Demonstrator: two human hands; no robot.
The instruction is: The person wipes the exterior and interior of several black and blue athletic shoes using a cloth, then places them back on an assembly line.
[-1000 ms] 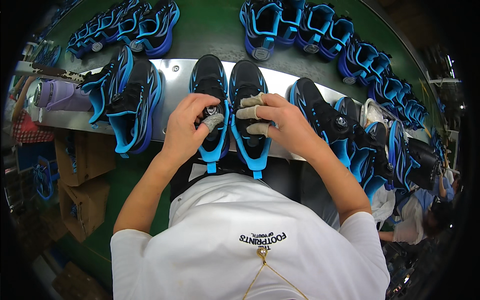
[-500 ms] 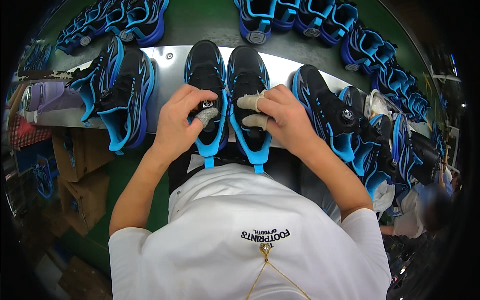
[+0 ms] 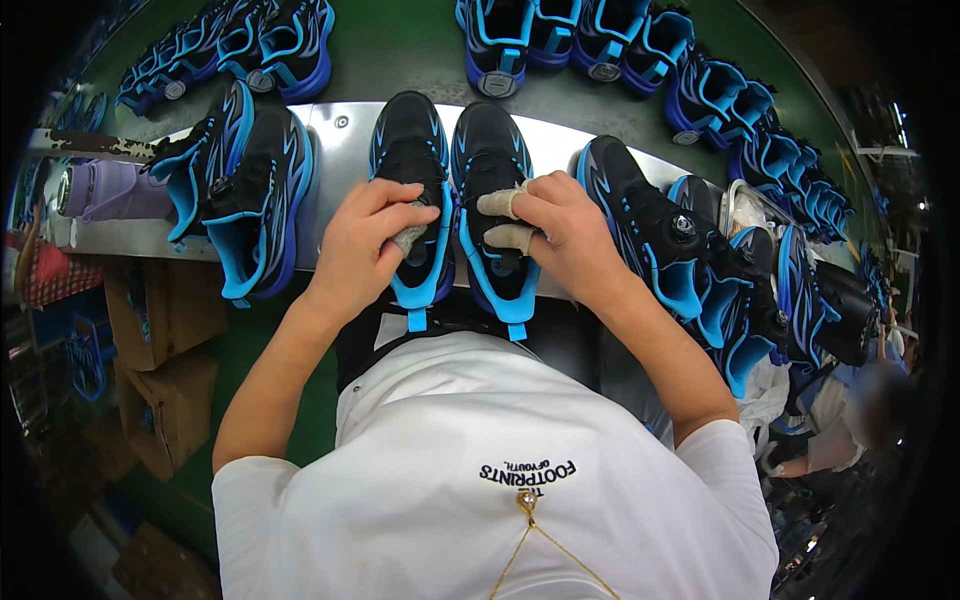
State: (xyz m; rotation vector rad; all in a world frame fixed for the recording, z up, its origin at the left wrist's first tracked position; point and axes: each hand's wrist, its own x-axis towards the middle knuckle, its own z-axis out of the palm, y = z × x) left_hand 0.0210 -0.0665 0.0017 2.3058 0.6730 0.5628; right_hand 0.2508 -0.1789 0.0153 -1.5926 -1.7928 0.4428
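Two black-and-blue sneakers stand side by side before me, toes pointing away: a left sneaker (image 3: 408, 140) and a right sneaker (image 3: 490, 145). My left hand (image 3: 368, 232) is closed on the tongue of the left one, thumb and fingers pinched together over its lacing dial, which they hide. A grey cover wraps the thumb. My right hand (image 3: 565, 225) grips the upper of the right sneaker. Pale covers sheathe its thumb and forefinger, which lie across the tongue. What sits under those fingertips is hidden. Bright blue heel loops face me on both shoes.
The shoes rest on a metal ledge (image 3: 335, 150) beside a green belt (image 3: 400, 50) carrying rows of like sneakers. More sneakers (image 3: 262, 190) stand at left, others (image 3: 640, 210) at right. Cardboard boxes (image 3: 165, 410) are lower left. Another person's hand (image 3: 797, 467) shows far right.
My left fingers have closed over the dial, which showed between them before. The right hand keeps its hold. Sneakers on the belt have shifted slightly in the picture.
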